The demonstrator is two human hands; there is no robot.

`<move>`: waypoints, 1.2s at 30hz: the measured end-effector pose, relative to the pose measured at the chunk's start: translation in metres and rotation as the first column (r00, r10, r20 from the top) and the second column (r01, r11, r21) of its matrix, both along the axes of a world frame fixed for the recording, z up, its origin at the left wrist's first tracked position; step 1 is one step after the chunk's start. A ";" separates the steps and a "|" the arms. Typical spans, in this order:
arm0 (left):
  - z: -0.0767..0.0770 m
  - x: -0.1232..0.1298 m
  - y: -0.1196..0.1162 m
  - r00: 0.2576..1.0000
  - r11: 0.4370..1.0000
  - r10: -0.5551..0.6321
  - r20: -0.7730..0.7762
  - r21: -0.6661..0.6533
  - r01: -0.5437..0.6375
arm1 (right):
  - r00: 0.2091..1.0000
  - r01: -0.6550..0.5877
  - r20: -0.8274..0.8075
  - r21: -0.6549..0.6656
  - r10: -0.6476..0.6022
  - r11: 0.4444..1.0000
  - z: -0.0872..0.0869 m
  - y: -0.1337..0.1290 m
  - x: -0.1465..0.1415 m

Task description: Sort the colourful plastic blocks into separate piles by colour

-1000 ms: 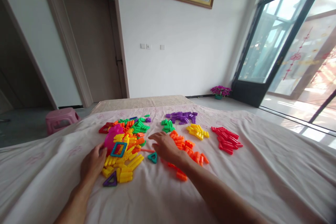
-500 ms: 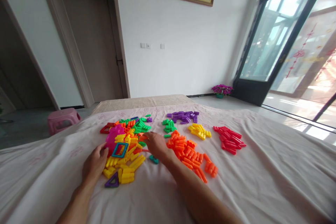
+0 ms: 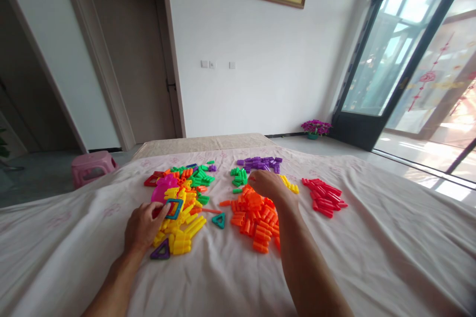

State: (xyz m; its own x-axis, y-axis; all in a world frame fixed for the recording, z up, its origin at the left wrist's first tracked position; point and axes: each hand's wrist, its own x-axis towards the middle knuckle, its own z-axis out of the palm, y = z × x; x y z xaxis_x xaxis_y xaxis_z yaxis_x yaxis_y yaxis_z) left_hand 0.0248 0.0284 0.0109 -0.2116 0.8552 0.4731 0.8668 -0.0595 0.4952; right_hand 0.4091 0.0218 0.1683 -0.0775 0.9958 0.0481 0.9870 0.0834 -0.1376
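The left hand [image 3: 143, 225] clamps the teal square's [image 3: 179, 209] left edge, perhaps steadying it, while the right hand [image 3: 268, 185] curls near the orange pieces [image 3: 260, 215], its grip unclear.

Both hands bare: left [image 3: 143, 223], right [image 3: 266, 183]. Slim fingers, narrow wrists; forearms, left [image 3: 117, 280] and right [image 3: 307, 257], also bare, smooth-surfaced and plain, widening evenly from the wrist toward the elbow. Finger detail on the right is partly hidden and small from here, nails too soft to read, and upper arms and clothing are out of sight.
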 end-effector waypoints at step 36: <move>0.020 0.011 -0.007 0.992 0.959 -0.104 -0.069 0.259 0.119 | 0.826 -0.507 -0.209 0.134 0.524 0.852 -0.083 0.010 -0.103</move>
State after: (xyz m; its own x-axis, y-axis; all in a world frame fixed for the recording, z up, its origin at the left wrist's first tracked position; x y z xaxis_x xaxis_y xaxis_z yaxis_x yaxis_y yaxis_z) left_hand 0.0362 0.0218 0.0306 -0.0900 0.7166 0.6916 0.8720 -0.2788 0.4023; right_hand 0.3064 0.0319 0.0857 -0.5566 0.8072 0.1966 0.7384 0.5891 -0.3281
